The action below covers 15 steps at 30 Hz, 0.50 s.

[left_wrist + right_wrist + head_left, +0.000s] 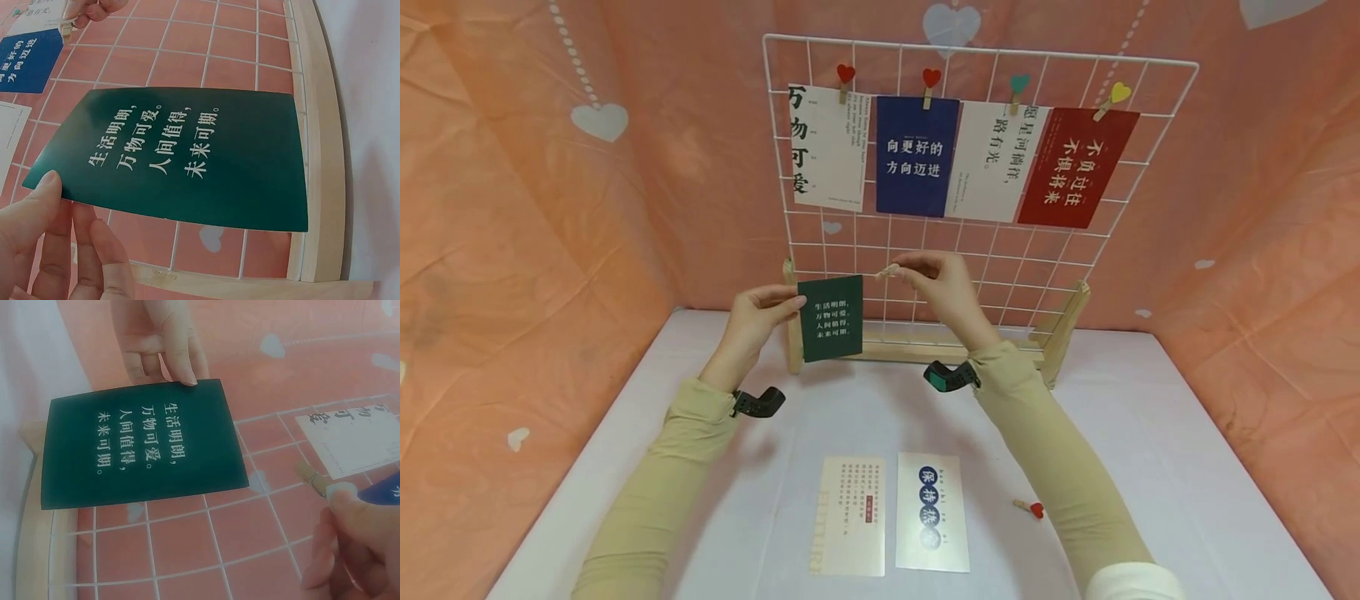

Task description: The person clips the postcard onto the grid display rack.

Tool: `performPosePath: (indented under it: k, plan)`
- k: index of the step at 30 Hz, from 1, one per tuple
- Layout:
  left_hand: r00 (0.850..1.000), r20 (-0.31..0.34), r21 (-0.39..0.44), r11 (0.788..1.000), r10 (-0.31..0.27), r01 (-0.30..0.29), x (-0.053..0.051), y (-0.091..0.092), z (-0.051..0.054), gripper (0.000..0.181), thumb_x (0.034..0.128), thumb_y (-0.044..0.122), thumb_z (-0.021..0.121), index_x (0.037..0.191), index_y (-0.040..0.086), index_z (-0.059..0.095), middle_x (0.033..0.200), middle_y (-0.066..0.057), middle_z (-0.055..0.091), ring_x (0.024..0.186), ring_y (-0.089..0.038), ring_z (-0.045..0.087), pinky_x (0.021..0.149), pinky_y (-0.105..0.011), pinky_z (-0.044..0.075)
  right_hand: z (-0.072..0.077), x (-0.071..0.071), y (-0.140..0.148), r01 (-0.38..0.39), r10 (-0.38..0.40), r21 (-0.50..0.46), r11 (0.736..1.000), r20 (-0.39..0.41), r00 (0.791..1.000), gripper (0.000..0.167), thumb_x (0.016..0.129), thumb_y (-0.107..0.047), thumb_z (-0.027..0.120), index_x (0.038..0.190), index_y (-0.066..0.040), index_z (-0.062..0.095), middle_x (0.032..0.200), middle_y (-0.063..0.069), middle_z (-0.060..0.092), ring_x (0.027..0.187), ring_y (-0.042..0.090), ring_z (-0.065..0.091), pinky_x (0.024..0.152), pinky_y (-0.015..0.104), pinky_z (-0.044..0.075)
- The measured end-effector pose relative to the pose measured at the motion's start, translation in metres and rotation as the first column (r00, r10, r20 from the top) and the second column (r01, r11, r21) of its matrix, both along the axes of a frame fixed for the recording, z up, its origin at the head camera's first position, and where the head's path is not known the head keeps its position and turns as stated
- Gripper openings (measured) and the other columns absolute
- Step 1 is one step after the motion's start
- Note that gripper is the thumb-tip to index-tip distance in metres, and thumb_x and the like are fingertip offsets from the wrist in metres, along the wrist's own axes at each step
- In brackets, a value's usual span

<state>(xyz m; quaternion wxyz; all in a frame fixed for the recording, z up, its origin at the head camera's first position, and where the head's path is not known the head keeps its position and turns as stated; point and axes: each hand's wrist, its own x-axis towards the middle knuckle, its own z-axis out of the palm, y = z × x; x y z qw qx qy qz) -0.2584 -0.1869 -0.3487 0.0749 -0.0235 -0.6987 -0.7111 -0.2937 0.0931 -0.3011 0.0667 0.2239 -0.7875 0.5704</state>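
My left hand (749,327) pinches the left edge of a dark green card (832,319) with white writing, held upright before the lower left of a white wire grid (925,242). In the left wrist view the thumb lies on a corner of the green card (181,156). My right hand (946,287), just right of the card and apart from it, pinches a small wooden clip (889,271) between thumb and fingertips. The right wrist view shows the clip (312,478) pointing toward the grid, off the green card (140,447).
Along the grid's top hang a white card (827,150), a blue card (917,187), another white card (985,183) and a red card (1075,196), each under a heart clip. Two cards (848,542) (932,550) and a red-heart clip (1036,510) lie on the table (760,517).
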Motion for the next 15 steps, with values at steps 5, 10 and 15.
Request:
performPosePath:
  k: [5,10,15]
  plan:
    - [1.000,-0.005,-0.009,1.000,0.008,-0.008,-0.005,0.000,0.001,0.032,0.0858,0.011,0.073,0.113,-0.005,0.066,0.096,0.003,0.065,0.088,-0.012,0.062,0.081,-0.024,0.054,0.003,-0.002,-0.002,0.016,-0.015,-0.007,1.000,0.028,0.999,0.024,0.093,-0.014,0.065,0.113,-0.002,0.069,0.104,0.008,0.067,0.094,0.026,0.062,0.083,0.043,0.053]
    - [1.000,-0.015,-0.036,0.999,0.020,-0.020,-0.013,0.000,0.004,0.031,0.0856,0.014,0.073,0.112,-0.001,0.068,0.095,0.003,0.065,0.086,-0.012,0.063,0.082,-0.028,0.054,0.004,-0.006,-0.005,0.028,-0.028,0.001,1.000,-0.001,1.000,0.022,0.092,-0.014,0.066,0.111,-0.004,0.070,0.102,0.008,0.067,0.091,0.022,0.062,0.080,0.032,0.054]
    - [0.999,-0.010,-0.041,0.998,0.045,-0.045,-0.017,0.001,0.010,0.028,0.0855,0.016,0.073,0.110,0.003,0.069,0.098,0.002,0.065,0.086,-0.012,0.062,0.084,-0.032,0.054,0.003,-0.010,-0.008,0.034,-0.034,-0.006,0.999,-0.020,0.999,0.022,0.092,-0.014,0.065,0.110,-0.003,0.070,0.103,0.010,0.067,0.093,0.027,0.062,0.081,0.030,0.053]
